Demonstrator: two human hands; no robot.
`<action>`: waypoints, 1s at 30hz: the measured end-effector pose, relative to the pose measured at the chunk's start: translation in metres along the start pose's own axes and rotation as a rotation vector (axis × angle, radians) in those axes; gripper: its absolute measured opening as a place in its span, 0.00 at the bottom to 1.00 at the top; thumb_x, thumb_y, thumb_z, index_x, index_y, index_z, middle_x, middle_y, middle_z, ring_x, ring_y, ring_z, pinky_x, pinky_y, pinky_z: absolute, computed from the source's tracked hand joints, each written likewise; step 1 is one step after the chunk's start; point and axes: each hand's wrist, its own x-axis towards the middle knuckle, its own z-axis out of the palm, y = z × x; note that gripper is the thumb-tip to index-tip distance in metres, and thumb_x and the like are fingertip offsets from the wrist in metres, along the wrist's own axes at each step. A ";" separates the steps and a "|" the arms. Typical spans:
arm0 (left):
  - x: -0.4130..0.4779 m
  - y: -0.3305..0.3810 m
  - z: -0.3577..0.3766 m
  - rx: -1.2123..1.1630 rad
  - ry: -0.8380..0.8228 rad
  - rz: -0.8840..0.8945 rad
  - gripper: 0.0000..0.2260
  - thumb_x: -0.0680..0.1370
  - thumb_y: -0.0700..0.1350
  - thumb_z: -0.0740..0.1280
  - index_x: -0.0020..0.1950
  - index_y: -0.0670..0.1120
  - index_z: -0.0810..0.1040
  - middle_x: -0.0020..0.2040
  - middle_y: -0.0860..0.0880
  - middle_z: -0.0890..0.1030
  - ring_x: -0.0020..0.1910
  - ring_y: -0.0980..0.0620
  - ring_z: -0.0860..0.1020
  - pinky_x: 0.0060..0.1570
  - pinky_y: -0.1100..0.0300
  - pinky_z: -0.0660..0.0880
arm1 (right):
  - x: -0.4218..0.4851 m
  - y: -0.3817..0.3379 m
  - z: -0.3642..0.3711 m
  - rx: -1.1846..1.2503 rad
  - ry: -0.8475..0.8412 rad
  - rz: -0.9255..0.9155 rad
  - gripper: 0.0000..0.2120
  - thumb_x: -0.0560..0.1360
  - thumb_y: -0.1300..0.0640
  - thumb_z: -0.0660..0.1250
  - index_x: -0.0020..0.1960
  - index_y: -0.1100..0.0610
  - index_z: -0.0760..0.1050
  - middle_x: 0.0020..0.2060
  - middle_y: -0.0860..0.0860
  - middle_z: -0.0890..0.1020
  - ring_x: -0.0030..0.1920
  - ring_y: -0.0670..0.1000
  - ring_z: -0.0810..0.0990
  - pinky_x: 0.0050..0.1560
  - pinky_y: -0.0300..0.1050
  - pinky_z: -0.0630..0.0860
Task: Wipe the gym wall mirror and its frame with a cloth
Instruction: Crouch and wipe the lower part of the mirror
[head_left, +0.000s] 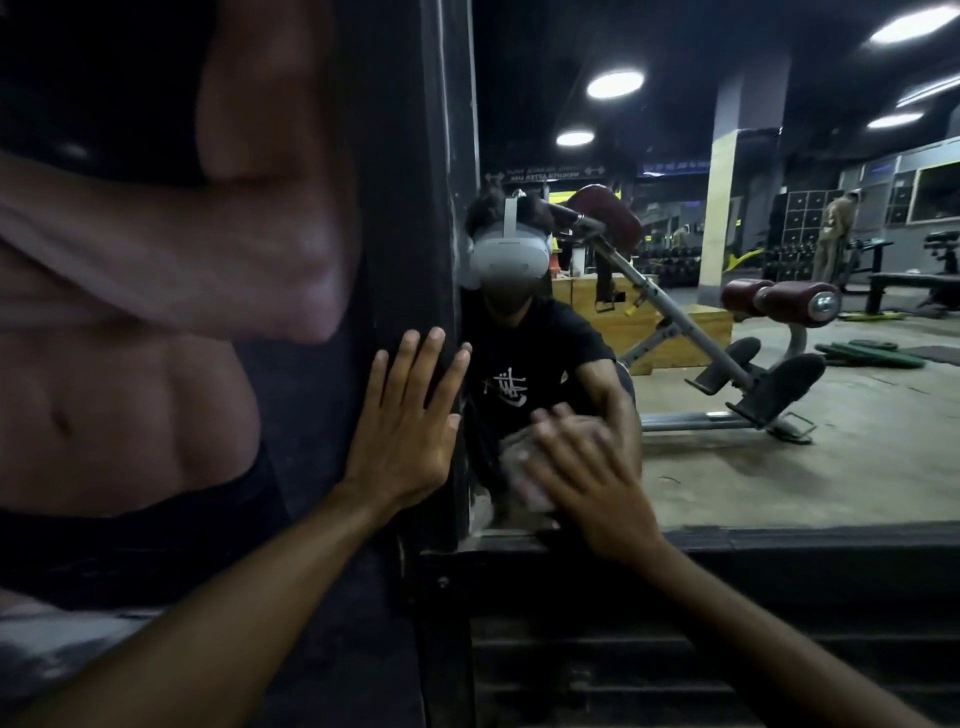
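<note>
At the lower left corner of the mirror (779, 467): a person is crouching close to the glass, both arms reaching forward.

Left hand (402, 436) is lying flat against the dark upright frame (447, 156), palm on it. Its fingers (431, 364) are straight and spread, released and grasping nothing. The tips are pointing up, the outermost one reaching over the frame's inner edge to the glass.

Right hand (587, 483) is pressing a pale grey cloth (519, 462) against the glass, just above the bottom frame rail (779, 545) and just beside the upright. Its fingers (561, 431) are bending over the cloth and grasping it. The hand and cloth are blurring, so the exact grip is hard to read. The cloth is showing mostly on the thumb side, bunched.

The two hands are near each other but apart.

Left of the frame, a large wall poster (156, 312) of a bare torso is filling the wall.

In the reflection: the person is wearing a white headset (506, 260) and a black printed shirt. Behind, a padded bench (727, 364) with maroon rollers is standing on the concrete floor, a wooden box (670, 322) beyond it, and round ceiling lights (615, 84) are glowing overhead.
</note>
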 end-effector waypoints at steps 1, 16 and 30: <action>0.009 -0.001 -0.002 0.009 0.014 -0.003 0.32 0.80 0.49 0.58 0.83 0.47 0.55 0.84 0.42 0.51 0.83 0.40 0.48 0.79 0.37 0.45 | 0.006 0.017 -0.004 0.016 0.038 0.116 0.40 0.77 0.44 0.61 0.84 0.48 0.46 0.83 0.54 0.44 0.83 0.59 0.45 0.79 0.61 0.46; 0.070 -0.011 -0.003 0.098 0.096 -0.049 0.28 0.83 0.48 0.55 0.83 0.45 0.57 0.84 0.45 0.54 0.83 0.44 0.50 0.78 0.35 0.48 | 0.147 0.089 -0.049 0.102 0.314 0.635 0.33 0.82 0.50 0.61 0.83 0.52 0.54 0.82 0.59 0.54 0.82 0.61 0.47 0.81 0.58 0.41; -0.031 0.012 0.020 0.048 -0.026 -0.017 0.31 0.81 0.50 0.56 0.83 0.44 0.56 0.84 0.42 0.48 0.83 0.40 0.48 0.79 0.38 0.49 | 0.010 0.003 -0.011 0.179 0.217 0.804 0.37 0.77 0.49 0.63 0.82 0.54 0.54 0.82 0.59 0.49 0.82 0.61 0.40 0.80 0.66 0.45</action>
